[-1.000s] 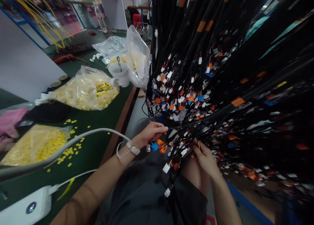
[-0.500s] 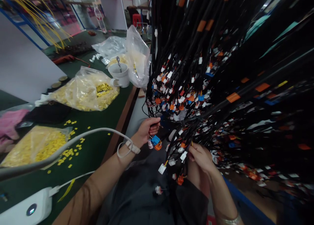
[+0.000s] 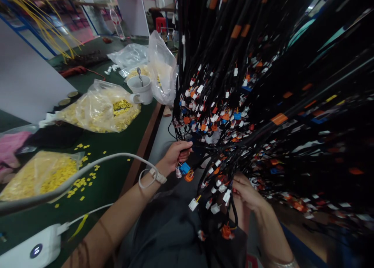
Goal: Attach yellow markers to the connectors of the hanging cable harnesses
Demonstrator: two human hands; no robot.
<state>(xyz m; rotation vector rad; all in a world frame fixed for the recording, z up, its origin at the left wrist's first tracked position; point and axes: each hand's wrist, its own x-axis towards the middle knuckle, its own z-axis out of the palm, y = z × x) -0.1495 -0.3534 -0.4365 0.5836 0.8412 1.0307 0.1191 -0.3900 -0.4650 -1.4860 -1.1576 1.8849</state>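
Observation:
My left hand (image 3: 179,155) is closed around a thin black wire-harness branch, and a blue connector (image 3: 185,168) and an orange connector (image 3: 189,176) dangle below its fingers. The branch runs right into the thick harness bundle (image 3: 248,137). My right hand (image 3: 247,190) is at the bundle's lower part, fingers curled among black wires beside a white connector (image 3: 226,197); its fingertips are partly hidden, and what they grip is unclear. Loose branches with white connectors (image 3: 193,204) and an orange connector (image 3: 226,231) hang over my lap.
Many black harnesses (image 3: 210,34) hang at the right. On the green table (image 3: 111,174) lie bags of small yellow pieces (image 3: 99,108), a white mug (image 3: 143,89) with a spoon, a grey cable (image 3: 111,157) and a white power bank (image 3: 32,246). A person (image 3: 157,2) is far back.
My right hand has moved slightly right and down, and the loose connectors near it have swung and spread. My left hand keeps its hold in nearly the same place.

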